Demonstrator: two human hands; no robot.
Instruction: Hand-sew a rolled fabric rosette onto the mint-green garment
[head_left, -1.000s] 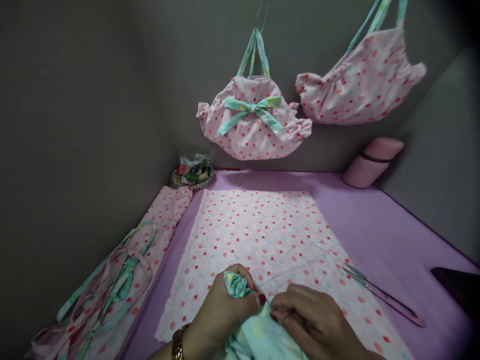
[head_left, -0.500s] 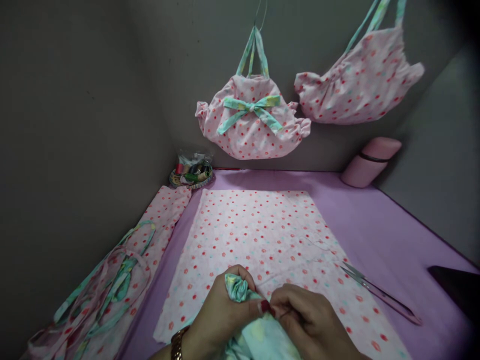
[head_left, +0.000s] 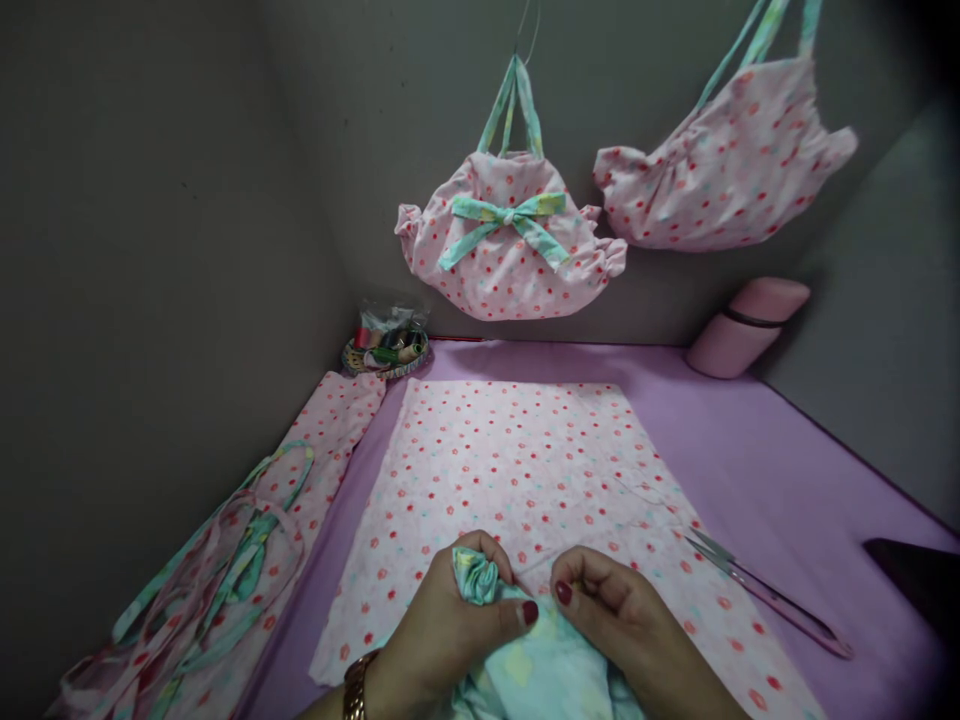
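My left hand is closed on a gathered mint-green cloth with yellow patches. A bunched end of it pokes up between thumb and fingers. To the right, my right hand is pinched, thumb against forefinger, just above the cloth and a little apart from my left thumb. Whatever is in that pinch is too small to make out. Beneath both hands lies a flat pink cloth with red dots. A pale loose thread trails over it.
Pink-handled scissors lie at the right. On the left are folded dotted fabric and tangled straps. A basket of thread spools and a pink bottle stand behind. Dotted bags hang above, and a dark object sits far right.
My right hand has drawn slightly away from my left thumb, opening a gap between them. My left hand keeps its hold on the mint-green cloth.
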